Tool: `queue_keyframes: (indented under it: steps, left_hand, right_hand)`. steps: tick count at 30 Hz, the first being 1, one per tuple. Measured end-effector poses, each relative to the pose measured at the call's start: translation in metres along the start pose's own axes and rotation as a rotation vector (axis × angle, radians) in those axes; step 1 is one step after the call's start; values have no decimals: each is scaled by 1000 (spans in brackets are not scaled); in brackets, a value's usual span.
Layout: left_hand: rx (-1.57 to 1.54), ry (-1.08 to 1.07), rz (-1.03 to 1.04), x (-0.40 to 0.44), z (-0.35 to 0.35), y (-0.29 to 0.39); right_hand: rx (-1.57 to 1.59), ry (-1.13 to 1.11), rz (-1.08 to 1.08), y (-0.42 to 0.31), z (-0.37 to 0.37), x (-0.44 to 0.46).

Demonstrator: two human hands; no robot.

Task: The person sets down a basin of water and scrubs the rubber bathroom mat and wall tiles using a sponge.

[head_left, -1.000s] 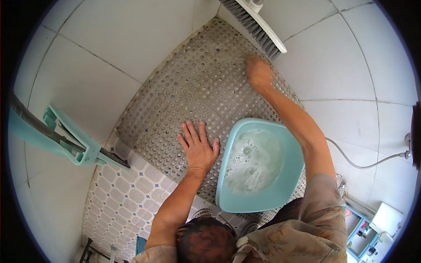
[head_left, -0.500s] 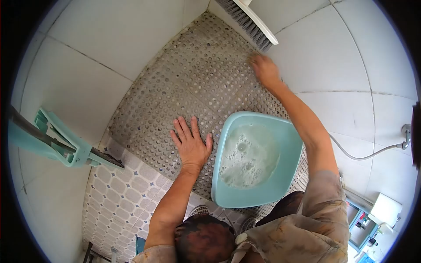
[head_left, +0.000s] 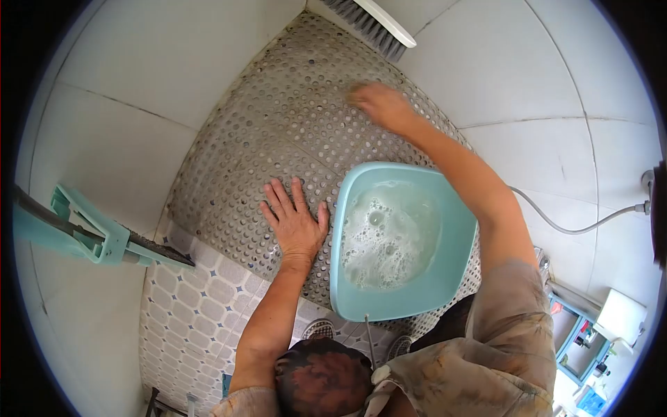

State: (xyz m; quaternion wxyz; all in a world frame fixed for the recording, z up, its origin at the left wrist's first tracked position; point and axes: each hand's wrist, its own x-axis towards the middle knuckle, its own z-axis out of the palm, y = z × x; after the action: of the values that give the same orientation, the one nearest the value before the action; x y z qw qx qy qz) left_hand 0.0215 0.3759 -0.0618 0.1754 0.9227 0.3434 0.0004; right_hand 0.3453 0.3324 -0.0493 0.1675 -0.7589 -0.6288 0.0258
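Clearly, a mat (head_left: 236,160) with a basin (head_left: 451,278) on it.
Left hand (head_left: 297,231) splayed on the mat, released; right hand (head_left: 386,108) (blurred, can't tell its grip) between basin and brush (head_left: 372,29).

The person's right hand (head_left: 386,110) has moved leftward over the perforated mat (head_left: 253,149), away from the wall (head_left: 500,73) on the right. Its blurred fingers (head_left: 361,95), which were close to the brush (head_left: 368,26) half a second ago, are now farther from it. The whole view has shifted too: the brush and the basin (head_left: 455,243) appear higher and more to the left in the frame.
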Motion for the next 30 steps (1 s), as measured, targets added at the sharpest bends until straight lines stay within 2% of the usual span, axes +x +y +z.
queue_keyframes:
  steps: [1, 3, 6, 8, 10, 12, 15, 17, 19, 21, 24, 26, 28, 30]
  left_hand:
    - [-2, -3, -2, 1, 0, 0]
    - [-6, -15, -6, 0, -1, 0]
    - [-10, 36, 14, 0, 2, 0]
    - [5, 41, 17, 0, 2, 1]
    - [13, 47, 17, -1, 3, 0]
    - [9, 64, 8, 0, 5, -1]
    - [14, 78, 8, 0, 4, 0]
    - [5, 50, 6, 0, 4, 1]
    - [3, 51, -2, 5, 3, -1]
    - [4, 42, 0, 1, 2, -1]
    - [26, 52, -5, 0, 4, 0]
    - [32, 63, -3, 1, 6, 0]
    - [33, 57, -2, 0, 5, 1]
    - [36, 70, 1, 1, 9, 0]
  right_hand:
    - [-20, 16, 32, 16, -14, -20]
    - [-71, -7, 325, 30, -35, -51]
    - [15, 38, 448, 23, -15, -46]
    - [130, 111, 249, -7, 11, -10]
    - [122, -147, -74, -45, 43, 28]
    - [259, -360, -328, -105, 39, 45]
    - [228, -368, -468, -89, 37, 46]
    - [43, -314, -326, -42, 12, 45]
    - [23, -21, -245, 26, -12, 33]
    - [-80, -2, 225, 50, -26, 17]
    - [115, 81, 167, 15, 6, 10]
    - [116, -270, -46, -41, 6, 19]
    - [299, -375, -444, -77, 20, 13]
    - [179, -367, -513, -56, 26, 19]
